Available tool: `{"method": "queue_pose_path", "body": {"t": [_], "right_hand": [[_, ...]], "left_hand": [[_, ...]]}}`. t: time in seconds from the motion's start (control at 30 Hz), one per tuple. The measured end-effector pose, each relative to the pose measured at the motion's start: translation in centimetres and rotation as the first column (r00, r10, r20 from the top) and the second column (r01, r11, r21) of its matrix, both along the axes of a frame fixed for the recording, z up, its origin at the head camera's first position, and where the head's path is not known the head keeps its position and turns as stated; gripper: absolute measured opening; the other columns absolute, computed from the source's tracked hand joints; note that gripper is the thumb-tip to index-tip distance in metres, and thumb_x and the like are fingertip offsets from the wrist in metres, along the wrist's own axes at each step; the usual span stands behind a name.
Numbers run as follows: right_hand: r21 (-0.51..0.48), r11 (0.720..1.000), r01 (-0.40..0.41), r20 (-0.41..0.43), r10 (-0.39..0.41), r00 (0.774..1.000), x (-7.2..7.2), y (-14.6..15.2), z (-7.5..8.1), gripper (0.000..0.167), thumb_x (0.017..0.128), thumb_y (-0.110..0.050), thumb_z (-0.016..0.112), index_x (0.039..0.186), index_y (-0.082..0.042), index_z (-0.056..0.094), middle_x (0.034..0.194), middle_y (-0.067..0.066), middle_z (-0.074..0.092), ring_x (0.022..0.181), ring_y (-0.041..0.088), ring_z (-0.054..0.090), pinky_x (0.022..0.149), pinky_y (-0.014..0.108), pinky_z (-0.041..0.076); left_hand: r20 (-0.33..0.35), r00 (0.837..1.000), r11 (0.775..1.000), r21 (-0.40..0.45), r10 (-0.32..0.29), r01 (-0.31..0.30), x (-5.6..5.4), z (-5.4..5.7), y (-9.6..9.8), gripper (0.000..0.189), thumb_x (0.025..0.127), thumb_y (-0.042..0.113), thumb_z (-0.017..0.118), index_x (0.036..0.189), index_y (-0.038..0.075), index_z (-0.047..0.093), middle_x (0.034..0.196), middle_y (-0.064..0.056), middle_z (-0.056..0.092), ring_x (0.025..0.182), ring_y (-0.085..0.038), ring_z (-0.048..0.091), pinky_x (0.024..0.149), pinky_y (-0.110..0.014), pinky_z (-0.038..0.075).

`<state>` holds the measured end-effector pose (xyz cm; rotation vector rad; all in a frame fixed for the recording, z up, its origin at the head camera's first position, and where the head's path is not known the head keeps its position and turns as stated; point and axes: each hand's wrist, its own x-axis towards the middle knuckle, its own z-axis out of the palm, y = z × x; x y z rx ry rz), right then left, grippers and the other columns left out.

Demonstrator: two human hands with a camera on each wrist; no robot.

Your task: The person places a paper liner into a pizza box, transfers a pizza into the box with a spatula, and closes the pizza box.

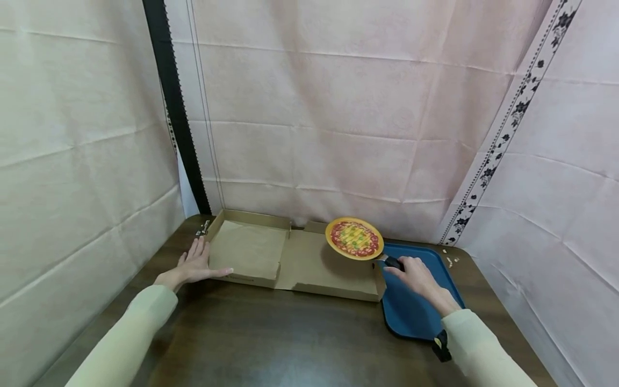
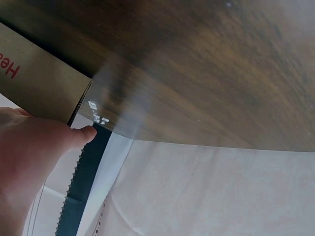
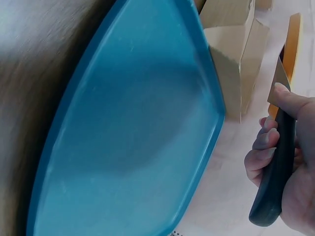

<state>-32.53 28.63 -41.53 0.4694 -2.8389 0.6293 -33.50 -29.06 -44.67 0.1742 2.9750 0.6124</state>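
the right hand (image 1: 418, 277) is clamped round a smooth black-handled server (image 1: 394, 263), which carries the flat round pizza (image 1: 354, 238) above the right half of the unfolded cardboard box (image 1: 249, 244), near the far edge of the worktop (image 1: 271, 333). the left hand (image 1: 195, 266), fingers straight and apart, touches the box's left side. the blue raised-rim tray (image 1: 411, 312) lies toward the right edge; before the box, wood grain spreads wide.

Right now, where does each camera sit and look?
Head: worn there, facing forward-down at the open brown cardboard box; left hand, right hand, pale sleeves show.
Left wrist: worn there, facing the dark wood-grain table; left hand shows.
Right wrist: worn there, facing the blue rectangular tray; right hand shows.
Head and right wrist share the tray.
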Motion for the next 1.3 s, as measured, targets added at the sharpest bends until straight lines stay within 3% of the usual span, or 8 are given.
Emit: {"method": "queue_pose_path", "body": {"t": [0.23,0.43,0.7,0.83,1.13,1.3], "right_hand": [[-0.005,1.000,-0.019,0.019,0.019,1.000,-0.8,-1.5,0.1,0.035,0.091,-0.033,0.066,0.066,-0.012,0.052,0.052,-0.004,0.040,0.041,0.009,0.034,0.043,0.021,0.025],[-0.001,0.999,-0.037,0.016,0.037,0.999,-1.2,-2.3,0.3,0.032,0.092,-0.031,0.065,0.069,-0.011,0.054,0.053,-0.002,0.041,0.042,0.011,0.035,0.044,0.022,0.024],[-0.012,0.998,-0.066,0.051,0.067,0.997,-1.6,-3.6,0.7,0.028,0.093,-0.029,0.064,0.076,-0.008,0.058,0.054,-0.001,0.043,0.043,0.011,0.037,0.043,0.022,0.027],[-0.017,0.997,-0.077,0.067,0.078,0.995,-1.8,-4.2,0.8,0.032,0.093,-0.033,0.064,0.075,-0.008,0.059,0.054,-0.001,0.043,0.042,0.011,0.037,0.043,0.022,0.028],[-0.005,0.996,-0.090,0.060,0.090,0.994,-2.4,-5.5,0.9,0.036,0.093,-0.036,0.063,0.069,-0.011,0.053,0.053,-0.001,0.042,0.043,0.011,0.036,0.044,0.022,0.027],[-0.004,0.996,-0.088,0.049,0.089,0.995,-2.8,-6.2,0.7,0.035,0.092,-0.034,0.064,0.069,-0.010,0.054,0.054,-0.001,0.043,0.042,0.011,0.036,0.043,0.022,0.027]], "left_hand": [[0.000,1.000,0.999,0.047,-0.002,0.002,0.2,-0.1,-0.1,0.133,0.073,0.077,0.060,0.149,-0.013,0.000,0.157,-0.030,-0.017,0.146,-0.045,-0.016,0.109,-0.073,-0.001],[0.005,1.000,0.999,0.036,0.002,-0.002,0.0,-0.4,-0.2,0.137,0.070,0.084,0.055,0.150,-0.012,-0.001,0.157,-0.028,-0.020,0.146,-0.043,-0.018,0.110,-0.071,-0.003],[0.014,1.000,1.000,0.028,-0.009,0.008,0.3,0.2,0.0,0.129,0.075,0.077,0.057,0.149,-0.014,0.002,0.156,-0.031,-0.018,0.145,-0.046,-0.018,0.110,-0.072,-0.001],[0.017,1.000,1.000,0.009,-0.003,0.003,0.3,0.1,-0.2,0.128,0.076,0.077,0.057,0.149,-0.013,0.003,0.156,-0.031,-0.018,0.146,-0.046,-0.016,0.110,-0.071,0.000],[0.013,1.000,0.998,0.058,-0.009,0.008,-0.2,-1.0,-0.4,0.134,0.071,0.082,0.057,0.150,-0.012,0.002,0.157,-0.029,-0.019,0.145,-0.044,-0.021,0.108,-0.073,-0.002],[0.008,1.000,0.998,0.065,-0.022,0.022,0.2,-0.2,-0.3,0.132,0.072,0.079,0.058,0.149,-0.013,0.004,0.156,-0.031,-0.020,0.144,-0.046,-0.021,0.107,-0.074,-0.003]]}}
